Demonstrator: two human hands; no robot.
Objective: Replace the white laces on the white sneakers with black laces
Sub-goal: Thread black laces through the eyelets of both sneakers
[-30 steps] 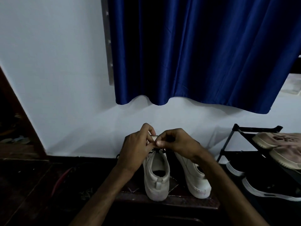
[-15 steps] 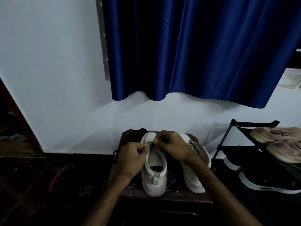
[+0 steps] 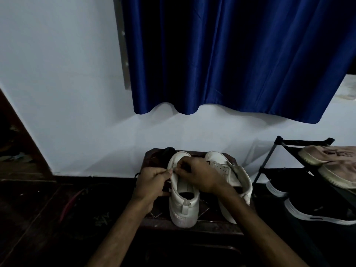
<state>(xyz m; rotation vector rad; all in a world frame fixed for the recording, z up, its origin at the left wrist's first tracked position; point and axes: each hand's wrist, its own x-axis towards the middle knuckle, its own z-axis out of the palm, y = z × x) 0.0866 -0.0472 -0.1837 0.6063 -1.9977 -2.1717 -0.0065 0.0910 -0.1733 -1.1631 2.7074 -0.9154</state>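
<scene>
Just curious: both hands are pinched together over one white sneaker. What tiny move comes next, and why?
Probably pull the black lace through the eyelet and snug it. The left hand and right hand seem to pinch it at the top edge of the left sneaker, with slack trailing beside the left hand. The right sneaker shows bare eyelets.

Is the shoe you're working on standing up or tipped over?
Standing up. The left sneaker rests on its sole on the wooden stool, heel toward the camera, opening facing up.
</scene>
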